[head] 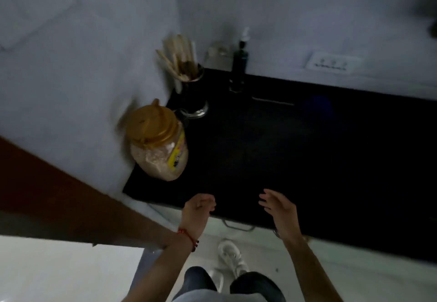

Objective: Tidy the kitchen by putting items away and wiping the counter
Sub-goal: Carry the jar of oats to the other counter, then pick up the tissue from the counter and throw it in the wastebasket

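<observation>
Two bare hands fill the lower middle of my feed, both over the near edge of the black counter (295,150). My left hand (198,209) is loosely curled, fingers folded toward the palm, and I see nothing held in it; a red thread bracelet (188,236) sits on that wrist. My right hand (280,207) is open, fingers spread and slightly bent, palm turned toward the left hand, also empty. The two are apart, with a gap of dark counter between them. Below them I see a metal drawer handle (237,227) under the counter edge, then a white shoe (231,258) on the pale floor and dark trouser legs. Moving out along the counter, a clear plastic jar (163,157) with a golden lid and a yellow label stands at the left edge against the wall, holding a pale grainy filling. Behind it is a steel holder (191,81) of wooden utensils, with a shiny metal piece at its foot that I cannot make out. To the right of the holder a dark pump bottle (238,70) stands by the back wall. A white wall socket (332,63) is mounted further right. The rest of the counter is too dark and blurred to read.
</observation>
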The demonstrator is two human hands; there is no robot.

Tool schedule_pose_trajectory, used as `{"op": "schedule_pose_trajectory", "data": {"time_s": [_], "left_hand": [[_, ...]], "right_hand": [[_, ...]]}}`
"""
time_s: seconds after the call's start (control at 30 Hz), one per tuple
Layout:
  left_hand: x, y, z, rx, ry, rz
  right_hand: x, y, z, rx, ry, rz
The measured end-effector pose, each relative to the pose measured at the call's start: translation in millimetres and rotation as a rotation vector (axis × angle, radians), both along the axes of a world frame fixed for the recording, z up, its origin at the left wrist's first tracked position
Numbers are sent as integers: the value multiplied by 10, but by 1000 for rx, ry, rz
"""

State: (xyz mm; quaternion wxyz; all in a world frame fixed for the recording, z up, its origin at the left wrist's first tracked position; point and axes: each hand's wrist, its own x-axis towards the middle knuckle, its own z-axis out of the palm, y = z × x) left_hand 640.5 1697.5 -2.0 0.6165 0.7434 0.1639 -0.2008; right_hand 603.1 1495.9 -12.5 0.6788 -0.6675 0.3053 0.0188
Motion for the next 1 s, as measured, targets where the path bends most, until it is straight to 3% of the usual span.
{"op": "schedule_pose_trajectory", "data": {"time_s": [0.23,0.43,0.63,0.87,1.0], "left_hand": [[-592,-545,-15,26,48,-446],[-1155,-1160,-214,167,175,-858],[-2102,-2039,-529,345,250,-1094],[-3580,-3222,-721,419,292,-1386],[-4115,-3779,-692,411,241,-1428]], "right_hand": [[-1682,-498,-29,63,46,-473],[-3153,-718,-230,134,250,-802],[-4624,-791,-531,224,386,-1043],[-6097,-1032,-773,342,444,-1301],[-6591,-1257,-774,401,437,-1409]]}}
